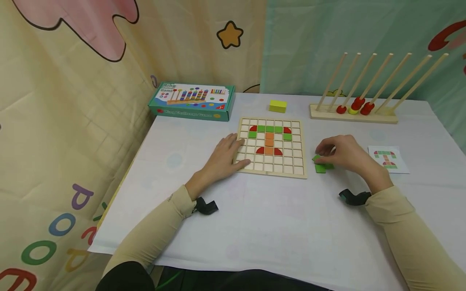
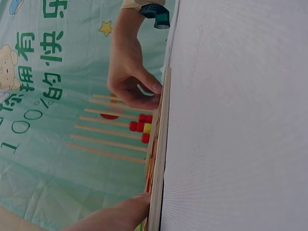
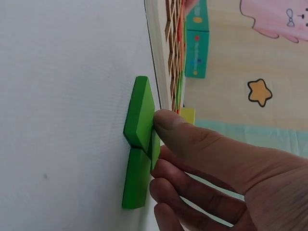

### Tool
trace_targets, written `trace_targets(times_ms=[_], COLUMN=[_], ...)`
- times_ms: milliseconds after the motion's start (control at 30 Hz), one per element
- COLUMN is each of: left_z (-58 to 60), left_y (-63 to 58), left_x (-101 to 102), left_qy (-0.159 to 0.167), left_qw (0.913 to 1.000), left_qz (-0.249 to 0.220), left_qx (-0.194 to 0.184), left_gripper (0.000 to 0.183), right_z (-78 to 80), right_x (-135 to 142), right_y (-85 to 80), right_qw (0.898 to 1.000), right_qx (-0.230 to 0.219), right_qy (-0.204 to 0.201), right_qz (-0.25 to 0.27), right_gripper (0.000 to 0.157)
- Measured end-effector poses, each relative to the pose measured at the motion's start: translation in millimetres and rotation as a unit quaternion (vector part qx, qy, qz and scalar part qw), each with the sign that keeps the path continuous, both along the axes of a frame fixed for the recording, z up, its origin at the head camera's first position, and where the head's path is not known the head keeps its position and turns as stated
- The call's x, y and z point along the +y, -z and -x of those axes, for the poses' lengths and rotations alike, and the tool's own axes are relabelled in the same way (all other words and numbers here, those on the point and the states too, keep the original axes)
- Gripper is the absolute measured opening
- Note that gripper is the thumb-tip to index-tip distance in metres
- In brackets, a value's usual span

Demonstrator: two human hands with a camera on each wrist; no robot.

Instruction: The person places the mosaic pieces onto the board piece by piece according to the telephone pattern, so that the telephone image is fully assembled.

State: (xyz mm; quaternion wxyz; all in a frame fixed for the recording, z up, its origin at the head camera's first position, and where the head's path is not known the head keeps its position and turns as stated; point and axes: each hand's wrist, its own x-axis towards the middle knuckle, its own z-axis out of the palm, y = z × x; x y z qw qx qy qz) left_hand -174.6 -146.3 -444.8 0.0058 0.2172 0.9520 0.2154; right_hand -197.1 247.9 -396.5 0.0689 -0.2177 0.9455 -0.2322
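A wooden grid board (image 1: 269, 174) lies on the table, with green, red and orange tiles set in a mushroom-like pattern. My left hand (image 1: 225, 155) rests at the board's left edge, fingers extended and thumb over its lower left corner. To the right of the board, my right hand (image 1: 344, 152) pinches a green tile (image 3: 155, 149) between thumb and fingers, just above the table. Two more green tiles (image 3: 139, 113) lie directly beside it, partly overlapped by the hand in the head view. A pattern card (image 1: 388, 159) lies right of that hand.
At the back right stands a wooden peg rack (image 1: 353, 116) with tall rods and a few red and yellow rings. A yellow block (image 1: 278, 106) sits behind the board. The green game box (image 1: 193, 115) is at the back left.
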Motion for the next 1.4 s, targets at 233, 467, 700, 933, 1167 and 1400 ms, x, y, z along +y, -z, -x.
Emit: trace_targets(times_ms=[233, 467, 700, 933, 1167, 1400], left_z=[0.3, 0.7, 0.5, -0.5, -1.8, 0.6], left_y=[0.4, -0.4, -1.1, -0.9, -0.2, 2.3], left_x=[-1, 0, 0, 0, -1, -2], left_qy=[0.002, 0.004, 0.001, -0.002, -0.002, -0.003], left_qw=[1.0000, 1.0000, 0.9999, 0.9999, 1.0000, 0.9999], left_qz=[0.004, 0.004, 0.009, 0.012, 0.005, 0.009], left_qx=[0.000, -0.001, -0.007, -0.009, -0.008, -0.007], left_gripper=[0.078, 0.079, 0.079, 0.078, 0.078, 0.080], right_z=[0.5, -3.1, -2.6, 4.6, 10.0, 8.5], right_x=[-4, -6, -12, -47, -83, -96], right_y=[2.5, 2.2, -2.1, -8.7, 0.2, 6.9], right_qw=[1.000, 0.998, 0.997, 0.992, 0.989, 0.987], right_qx=[-0.005, -0.013, -0.005, -0.019, -0.038, -0.012], right_qy=[-0.002, -0.008, -0.012, -0.040, -0.078, -0.099], right_qz=[0.015, 0.059, 0.075, 0.114, 0.123, 0.126], right_gripper=[0.023, 0.017, 0.013, 0.015, 0.015, 0.013])
